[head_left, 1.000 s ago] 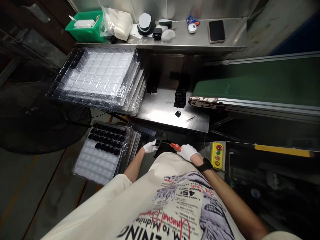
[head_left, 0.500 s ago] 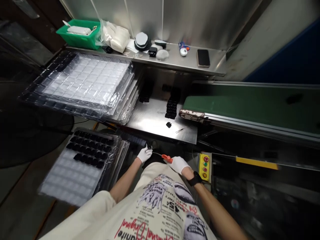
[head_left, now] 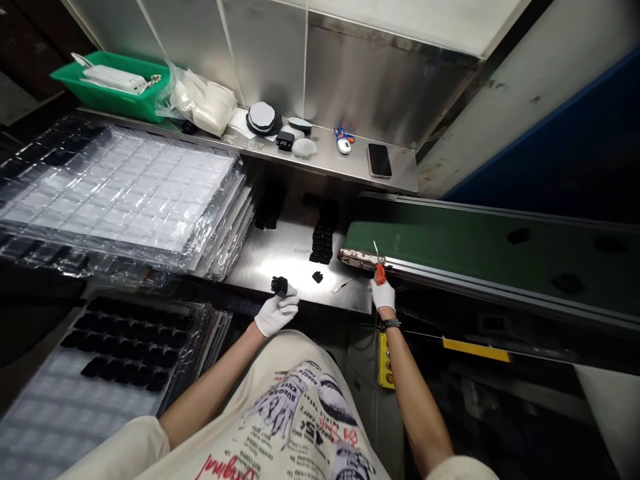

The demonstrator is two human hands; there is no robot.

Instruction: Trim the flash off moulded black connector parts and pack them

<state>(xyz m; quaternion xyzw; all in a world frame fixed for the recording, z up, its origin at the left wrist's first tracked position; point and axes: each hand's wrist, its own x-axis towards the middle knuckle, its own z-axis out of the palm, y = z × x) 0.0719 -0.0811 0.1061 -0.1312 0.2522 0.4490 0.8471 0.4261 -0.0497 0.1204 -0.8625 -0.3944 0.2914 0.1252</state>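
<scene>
Hands: since the earlier frame we see the left hand (head_left: 277, 315) moved up to the front edge of the metal table (head_left: 260, 257), the right hand (head_left: 383, 295) out to the near end of the conveyor (head_left: 440, 247); they're well apart.
Black part (head_left: 279, 286): we find it pinched at the left hand's fingertips, held up by the table's front edge, well left of the right hand.
Orange-handled tool (head_left: 381, 273): we see the right hand closed around its handle, thin metal tip pointing up beside the conveyor end.
Loose black piece (head_left: 318, 277): lies on the table between both hands, touching neither.
Thin metal tool (head_left: 343, 286): on the table, right of that piece.
Block of black pieces (head_left: 321, 245): behind the loose one, in rows.
Lower tray (head_left: 45, 407): left of the left arm, partly filled with dark pieces.
Upper tray stack (head_left: 145, 187): we see clear plastic over white, left of the table.
Shelf (head_left: 327, 155): phone (head_left: 379, 161) at right, green bin (head_left: 115, 100) at left.
</scene>
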